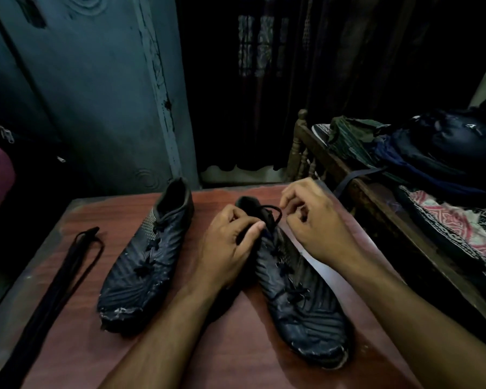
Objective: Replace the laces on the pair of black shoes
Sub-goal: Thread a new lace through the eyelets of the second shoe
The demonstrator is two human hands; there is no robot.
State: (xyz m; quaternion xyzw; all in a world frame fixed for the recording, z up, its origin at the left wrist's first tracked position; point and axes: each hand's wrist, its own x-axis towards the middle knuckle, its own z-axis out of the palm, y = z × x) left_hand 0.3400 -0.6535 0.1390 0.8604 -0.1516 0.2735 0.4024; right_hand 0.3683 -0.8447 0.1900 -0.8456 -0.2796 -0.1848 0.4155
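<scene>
Two worn black sports shoes with scuffed, whitened toes lie on a reddish-brown wooden table, toes toward the person and heel openings away. The right-hand black shoe is laced with a thin black lace whose loop arches over the tongue near the collar. The left hand is curled round the near side of this shoe's collar, thumb laid across the top toward the lace. The right hand hovers just beside the collar on the other side with its fingers bent inward; the fingertips are close to the loop, but whether they actually pinch the lace cannot be told in the dim, blurred light.

The left-hand black shoe rests apart from both hands, angled slightly, its own black lace threaded through the eyelets. Further left, along the table's edge, lies a long bundle of black spare laces, stretched out straight with a looped end at the far tip.

Behind the table stands a dark blue-grey painted door and a dark curtain. To the right a carved wooden bed frame carries folded clothes, a dark bag and a red-and-white patterned cloth.
</scene>
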